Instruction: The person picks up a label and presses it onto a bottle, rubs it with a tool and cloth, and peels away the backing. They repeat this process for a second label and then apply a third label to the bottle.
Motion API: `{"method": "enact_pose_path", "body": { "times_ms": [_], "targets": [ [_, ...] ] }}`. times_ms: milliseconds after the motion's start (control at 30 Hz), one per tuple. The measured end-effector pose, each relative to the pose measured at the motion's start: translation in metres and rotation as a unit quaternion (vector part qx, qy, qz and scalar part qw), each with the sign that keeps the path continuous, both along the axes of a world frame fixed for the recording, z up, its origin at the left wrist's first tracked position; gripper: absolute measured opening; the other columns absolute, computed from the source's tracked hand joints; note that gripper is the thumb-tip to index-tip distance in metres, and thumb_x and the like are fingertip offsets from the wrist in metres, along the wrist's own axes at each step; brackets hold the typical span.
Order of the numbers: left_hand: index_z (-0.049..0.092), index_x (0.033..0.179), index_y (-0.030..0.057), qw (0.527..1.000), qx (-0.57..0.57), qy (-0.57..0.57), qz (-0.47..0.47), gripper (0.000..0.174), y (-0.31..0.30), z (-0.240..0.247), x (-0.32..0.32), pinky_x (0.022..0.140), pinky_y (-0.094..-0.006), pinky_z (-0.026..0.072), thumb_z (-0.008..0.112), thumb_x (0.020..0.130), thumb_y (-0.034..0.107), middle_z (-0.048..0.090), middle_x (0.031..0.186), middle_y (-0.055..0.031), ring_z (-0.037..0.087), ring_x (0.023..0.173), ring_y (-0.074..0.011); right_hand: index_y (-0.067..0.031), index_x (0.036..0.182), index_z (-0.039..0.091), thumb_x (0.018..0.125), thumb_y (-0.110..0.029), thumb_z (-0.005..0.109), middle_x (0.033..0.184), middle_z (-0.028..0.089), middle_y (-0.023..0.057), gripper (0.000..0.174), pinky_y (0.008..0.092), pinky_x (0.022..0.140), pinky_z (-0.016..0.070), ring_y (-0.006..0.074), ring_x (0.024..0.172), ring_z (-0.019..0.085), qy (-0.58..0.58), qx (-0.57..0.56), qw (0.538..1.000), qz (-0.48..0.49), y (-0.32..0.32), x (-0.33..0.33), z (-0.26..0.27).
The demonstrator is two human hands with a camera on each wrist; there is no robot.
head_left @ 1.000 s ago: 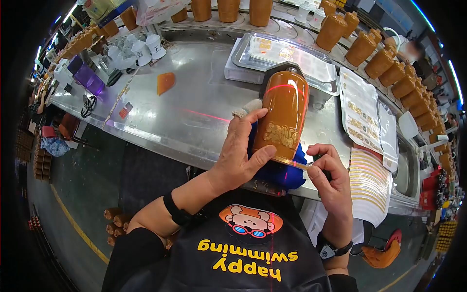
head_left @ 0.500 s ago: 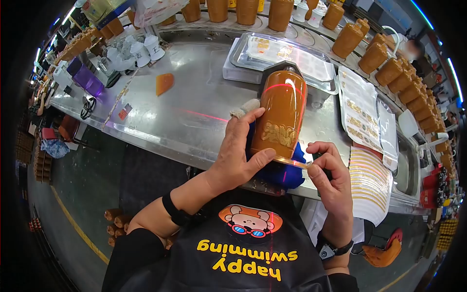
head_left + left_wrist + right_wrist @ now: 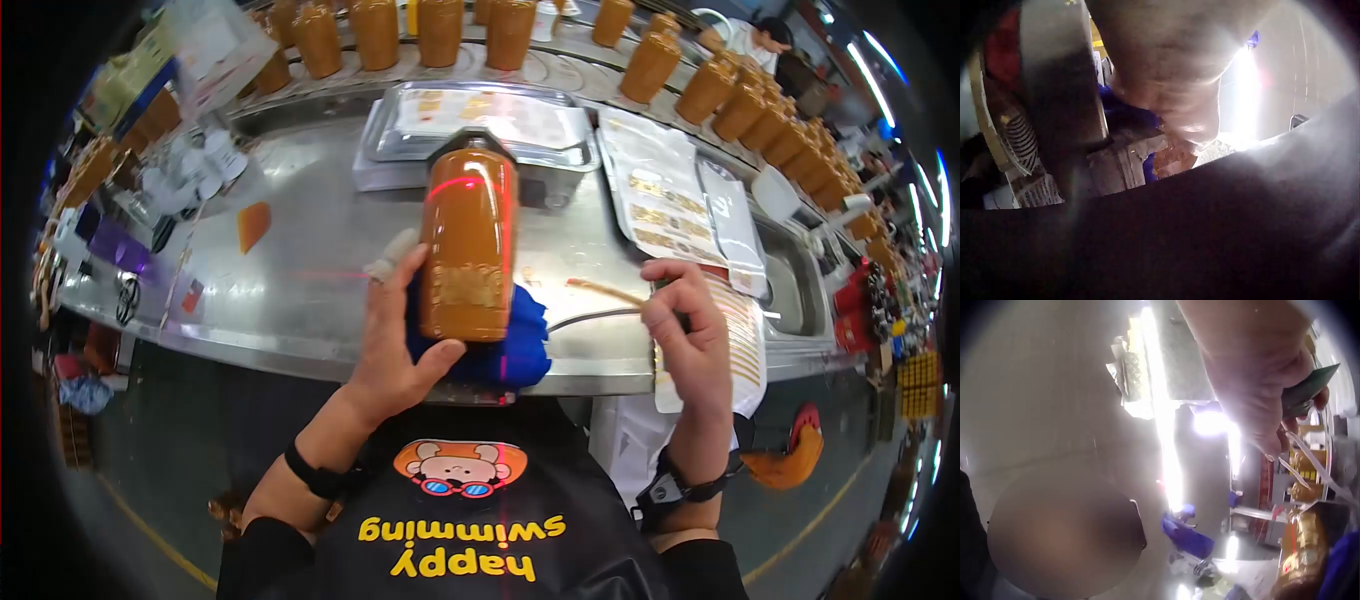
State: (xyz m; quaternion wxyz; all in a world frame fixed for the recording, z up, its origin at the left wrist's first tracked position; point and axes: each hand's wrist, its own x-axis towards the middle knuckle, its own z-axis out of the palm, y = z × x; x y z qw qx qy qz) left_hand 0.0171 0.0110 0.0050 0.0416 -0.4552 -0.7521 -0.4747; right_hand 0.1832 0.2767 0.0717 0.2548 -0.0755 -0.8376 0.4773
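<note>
A glossy brown bottle (image 3: 468, 235) with a raised gold emblem lies on blue cloth (image 3: 525, 345), its neck in a dark holder. My left hand (image 3: 385, 350) rests along the bottle's left side, thumb at its base corner; one finger wears a pale wrap (image 3: 392, 256). To the right of the bottle, my right hand (image 3: 692, 335) pinches one end of a thin gold strip (image 3: 605, 292), whose other end is free in the air. In the right wrist view, a dark green flat piece (image 3: 1310, 390) shows within my right hand (image 3: 1266, 387).
Behind the bottle are stacked clear trays (image 3: 485, 120). Decal sheets (image 3: 665, 190) and a sheet of gold strips (image 3: 740, 335) lie at right beside a sink (image 3: 800, 290). Brown bottles (image 3: 440, 35) line the back track. An orange piece (image 3: 254, 226) lies at left.
The gold strip has come away from the bottle's base, and my right hand holds it farther to the right. My left thumb is off the strip. The head view has turned, shifting the scene leftward.
</note>
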Motion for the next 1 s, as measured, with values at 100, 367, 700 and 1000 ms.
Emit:
{"method": "enact_pose_path", "body": {
  "times_ms": [100, 367, 700, 1000],
  "targets": [
    [0.027, 0.148, -0.0004, 1.0, 0.012, -0.002, -0.005, 0.086, 0.003, -0.004, 0.002, 0.114, -0.0432, 0.0238, 0.073, 0.083, 0.033, 0.035, 0.146, -0.0226, 0.031, 0.139, -0.0374, -0.0023, 0.079, 0.059, 0.092, -0.01, 0.063, 0.108, 0.058, 0.008, 0.015, 0.0272, 0.091, 0.0376, 0.0146, 0.1, 0.051, -0.013, -0.083, 0.994, -0.076, 0.064, 0.033, 0.006],
    [0.022, 0.149, -0.0028, 0.993, 0.057, -0.107, -0.006, 0.086, 0.006, -0.015, 0.006, 0.115, -0.0408, 0.0256, 0.07, 0.087, 0.034, 0.033, 0.148, -0.0175, 0.033, 0.139, -0.0296, -0.0039, 0.087, 0.069, 0.083, -0.034, 0.07, 0.077, 0.068, 0.0089, 0.03, 0.0351, 0.068, 0.0462, 0.0217, 0.072, 0.061, -0.342, 0.234, 0.799, -0.435, 0.343, 0.132, -0.065],
    [0.017, 0.151, -0.0012, 0.995, 0.034, -0.096, 0.002, 0.085, 0.005, -0.021, 0.008, 0.116, -0.0414, 0.0235, 0.062, 0.092, 0.04, 0.027, 0.153, -0.0167, 0.028, 0.142, -0.0288, -0.0095, 0.103, 0.074, 0.08, -0.039, 0.068, 0.11, 0.069, 0.0147, 0.038, 0.0416, 0.091, 0.0518, 0.0307, 0.104, 0.066, -0.636, 0.373, 0.617, -0.275, 0.431, 0.143, -0.164],
    [0.018, 0.149, -0.003, 0.99, 0.057, -0.132, -0.012, 0.086, 0.006, -0.018, 0.009, 0.115, -0.0408, 0.0264, 0.066, 0.09, 0.038, 0.031, 0.15, -0.0178, 0.032, 0.14, -0.029, -0.0038, 0.079, 0.066, 0.082, -0.028, 0.076, 0.078, 0.063, 0.001, 0.026, 0.0319, 0.067, 0.0454, 0.0138, 0.072, 0.057, -0.391, 0.148, 0.846, -0.33, 0.412, 0.117, -0.092]
  ]
}}
